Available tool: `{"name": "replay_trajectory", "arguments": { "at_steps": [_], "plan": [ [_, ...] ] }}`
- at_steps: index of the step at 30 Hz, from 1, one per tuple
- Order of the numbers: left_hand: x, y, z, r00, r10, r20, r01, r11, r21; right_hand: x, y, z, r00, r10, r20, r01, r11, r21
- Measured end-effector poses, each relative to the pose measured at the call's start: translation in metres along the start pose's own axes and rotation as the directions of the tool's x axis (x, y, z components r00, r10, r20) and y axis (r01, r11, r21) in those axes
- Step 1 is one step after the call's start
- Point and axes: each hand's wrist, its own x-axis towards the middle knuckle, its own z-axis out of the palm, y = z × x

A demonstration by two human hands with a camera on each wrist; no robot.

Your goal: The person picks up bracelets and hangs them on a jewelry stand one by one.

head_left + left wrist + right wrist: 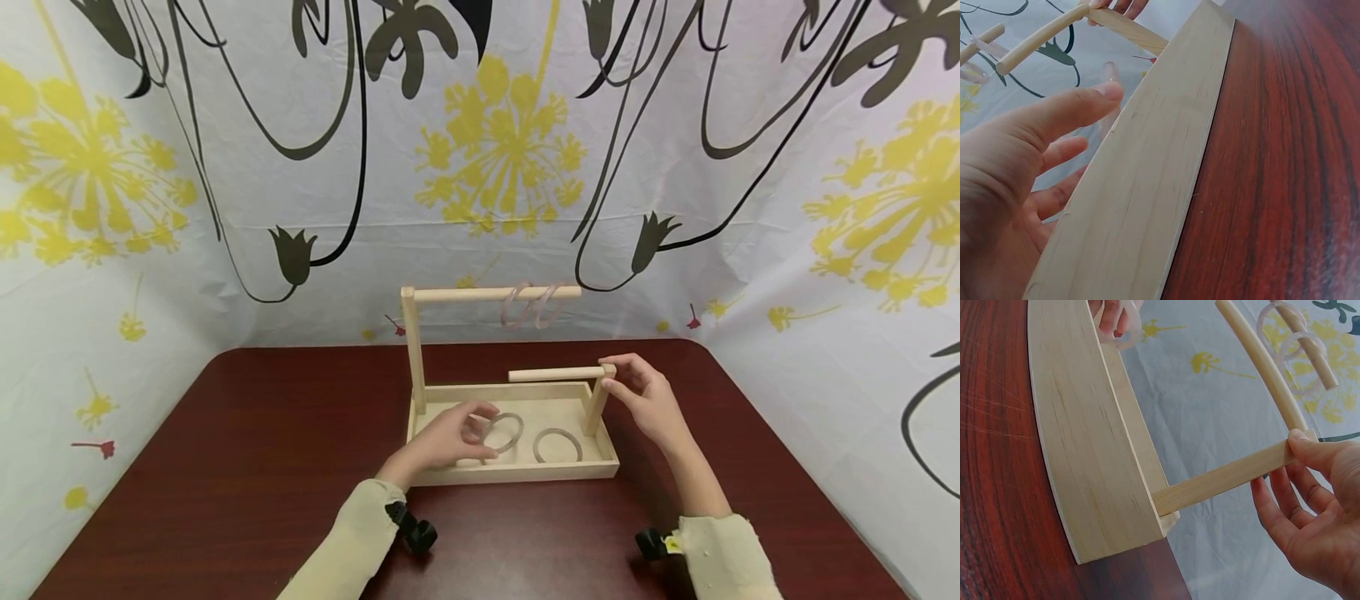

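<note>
- We see a shallow wooden tray point(517, 475) sitting on a dark red table point(247, 467), viewed from above.
- Our left hand point(446, 437) reaches into the tray's left part, fingers curled round a clear ring point(504, 432) lying on the tray floor.
- A second clear ring point(557, 446) lies flat just beside it, to the right.
- Our right hand point(645, 400) pinches the top of the short post point(597, 408) at the tray's right end, where the lower dowel point(555, 375) joins it.
- A taller post point(412, 350) on the left carries an upper dowel point(491, 293), with two hanging rings point(532, 305) near its free end.
- A floral cloth point(495, 150) covers the backdrop behind the table.
</note>
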Motion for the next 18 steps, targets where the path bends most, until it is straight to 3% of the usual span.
{"name": "replay_trajectory", "arguments": {
  "at_steps": [18],
  "plan": [
    [0.0001,-0.0013,-0.002,0.998,0.029,-0.052,-0.033,0.997,-0.07,0.0,-0.0005,-0.0003,1.0,0.015,0.002,-0.015,1.0,-0.005]
  ]
}}
